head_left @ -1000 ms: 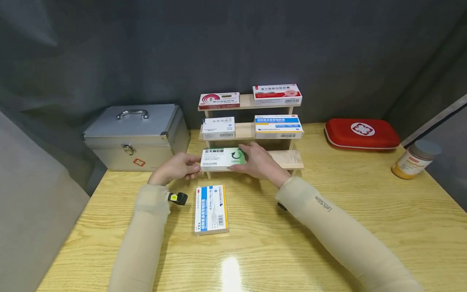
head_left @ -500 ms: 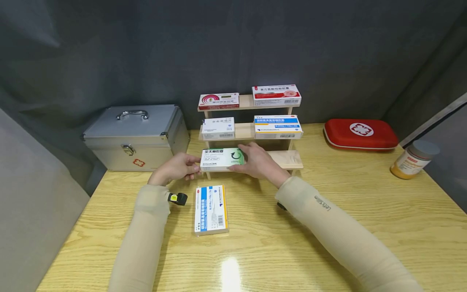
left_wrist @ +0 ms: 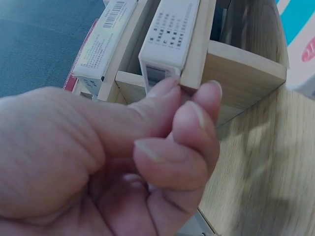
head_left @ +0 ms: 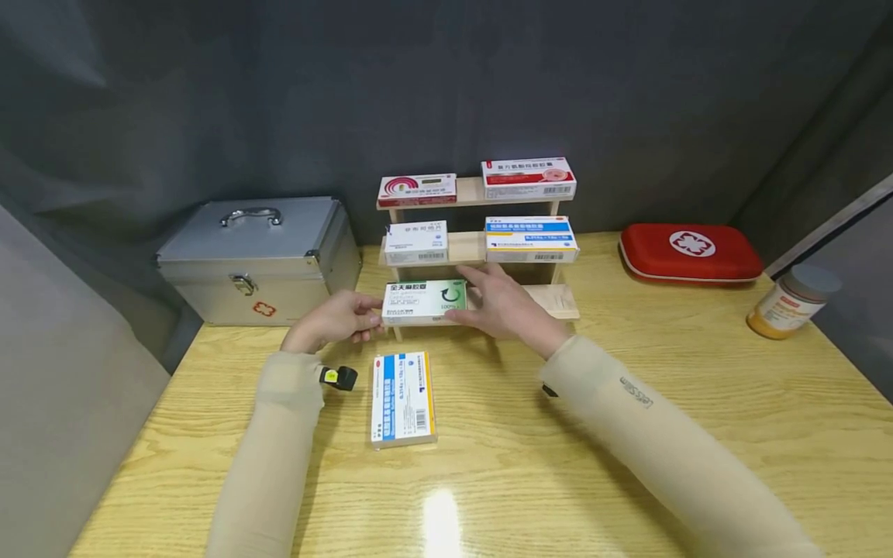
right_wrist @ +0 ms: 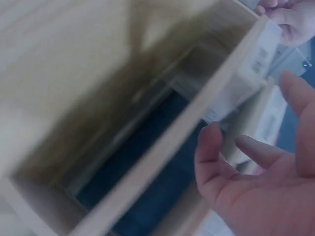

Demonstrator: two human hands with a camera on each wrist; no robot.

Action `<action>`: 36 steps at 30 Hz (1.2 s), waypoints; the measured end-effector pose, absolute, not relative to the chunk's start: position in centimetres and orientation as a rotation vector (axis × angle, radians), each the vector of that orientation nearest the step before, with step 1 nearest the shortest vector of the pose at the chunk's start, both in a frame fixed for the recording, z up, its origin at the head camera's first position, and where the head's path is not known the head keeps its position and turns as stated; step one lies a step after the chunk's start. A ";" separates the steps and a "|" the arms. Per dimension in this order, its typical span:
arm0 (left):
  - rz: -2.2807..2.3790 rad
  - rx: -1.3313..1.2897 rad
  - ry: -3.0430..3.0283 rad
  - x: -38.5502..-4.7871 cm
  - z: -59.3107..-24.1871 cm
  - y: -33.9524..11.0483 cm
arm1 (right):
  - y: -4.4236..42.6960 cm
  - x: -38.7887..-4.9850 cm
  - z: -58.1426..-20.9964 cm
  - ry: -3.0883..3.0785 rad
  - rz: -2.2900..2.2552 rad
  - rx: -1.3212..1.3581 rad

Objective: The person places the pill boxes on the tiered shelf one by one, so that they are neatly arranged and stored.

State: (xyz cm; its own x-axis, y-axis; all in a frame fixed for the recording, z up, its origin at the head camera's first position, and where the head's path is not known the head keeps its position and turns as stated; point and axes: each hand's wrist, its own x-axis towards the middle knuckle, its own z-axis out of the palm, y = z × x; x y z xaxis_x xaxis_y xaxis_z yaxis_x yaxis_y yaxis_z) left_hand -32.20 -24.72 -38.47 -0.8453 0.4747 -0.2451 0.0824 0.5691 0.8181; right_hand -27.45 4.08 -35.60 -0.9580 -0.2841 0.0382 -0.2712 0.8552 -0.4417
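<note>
A white and green medicine box [head_left: 422, 301] lies on the left of the bottom tier of a wooden step shelf [head_left: 554, 301]. At its left end, my left hand [head_left: 337, 316] has thumb and curled fingers on the box corner and shelf edge. In the left wrist view the thumb [left_wrist: 152, 105] touches the box's end. My right hand [head_left: 509, 306] is beside the box's right end, its fingers spread. In the blurred right wrist view, the right fingers [right_wrist: 211, 152] stand apart from the box [right_wrist: 243, 83]. A blue and white medicine box [head_left: 403, 399] lies flat in front.
Two medicine boxes stand on each upper tier, including a red and white one [head_left: 528, 179] and a blue-striped one [head_left: 532, 239]. A silver case [head_left: 258, 263] is left, a red zip case [head_left: 691, 253] and a capped jar [head_left: 793, 302] right, all on the wooden table [head_left: 530, 480].
My right hand has shifted slightly right, its fingers coming off the green and white medicine box. The left hand and the box have stayed in place.
</note>
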 end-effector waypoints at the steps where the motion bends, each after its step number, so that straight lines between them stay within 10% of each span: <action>1: 1.196 0.451 2.362 -32.2 -38.5 -24.7 | 4.2 -27.2 -35.4 3.015 -0.692 -0.477; 17: 1.194 0.460 2.364 -32.0 -38.3 -24.9 | 1.2 -23.4 -33.9 2.706 -0.285 -1.392; 36: 1.199 0.457 2.345 -32.2 -38.4 -24.9 | -5.2 -24.9 -36.3 2.476 0.293 -1.382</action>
